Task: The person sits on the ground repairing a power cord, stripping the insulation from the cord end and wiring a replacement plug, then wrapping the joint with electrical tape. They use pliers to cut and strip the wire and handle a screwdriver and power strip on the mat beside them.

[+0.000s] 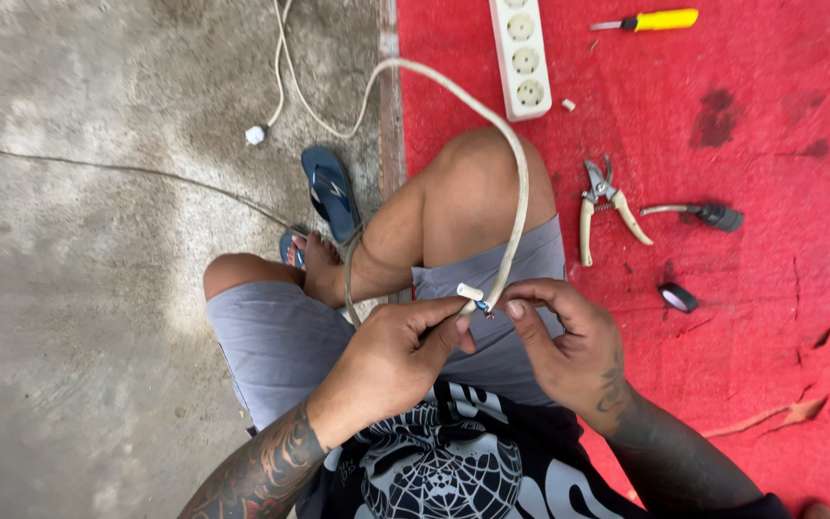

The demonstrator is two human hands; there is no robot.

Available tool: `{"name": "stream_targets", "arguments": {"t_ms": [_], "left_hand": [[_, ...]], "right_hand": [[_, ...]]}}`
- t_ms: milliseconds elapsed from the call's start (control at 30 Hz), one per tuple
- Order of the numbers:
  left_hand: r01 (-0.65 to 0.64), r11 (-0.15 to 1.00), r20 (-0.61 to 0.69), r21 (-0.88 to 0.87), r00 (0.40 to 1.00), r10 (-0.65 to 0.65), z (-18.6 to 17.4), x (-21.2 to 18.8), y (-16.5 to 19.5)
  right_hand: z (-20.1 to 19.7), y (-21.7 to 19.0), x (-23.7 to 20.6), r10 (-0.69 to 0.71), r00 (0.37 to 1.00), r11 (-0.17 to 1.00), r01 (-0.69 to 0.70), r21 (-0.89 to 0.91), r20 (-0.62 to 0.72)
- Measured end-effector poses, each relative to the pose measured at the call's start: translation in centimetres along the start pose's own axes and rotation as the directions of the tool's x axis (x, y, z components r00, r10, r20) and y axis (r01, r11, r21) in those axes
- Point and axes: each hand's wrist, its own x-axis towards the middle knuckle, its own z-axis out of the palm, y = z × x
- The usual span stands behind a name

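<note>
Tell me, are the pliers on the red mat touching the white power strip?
Apart. The head view shows the pliers lying well below the power strip, with bare red mat between them.

Both tattooed forearms reached forward over the lap. The left hand [398, 354] was curled in a loose fist, thumb and forefinger pinched together. The right hand [569, 341] met it, fingertips [515, 309] bent inward, nearly touching.

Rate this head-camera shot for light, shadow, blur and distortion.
Head view: soft, even daylight, no glare; only faint shadows beside the pliers and screwdriver. Sharp overall, including the hands, left and right, at the cable end. Wide-angle stretch shows toward the edges; the power strip is cut off at the top.
</note>
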Motion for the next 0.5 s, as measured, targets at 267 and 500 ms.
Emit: {"name": "stream_targets", "arguments": {"t_ms": [267,500], "left_hand": [[-0.195,0.98,-0.078,-0.028,0.978,0.193,1.0,0.0,-0.3],[-0.18,0.983,-0.087,-0.015,0.98,0.178,2.4,0.2,0.1]], "right_hand": [[0.0,1.3,-0.9,0.033,0.978,0.954,-0.092,0.286,0.206],[-1.1,-0.1,-1.2,-0.047,0.988,0.999,0.045,0.015,0.146]]}}
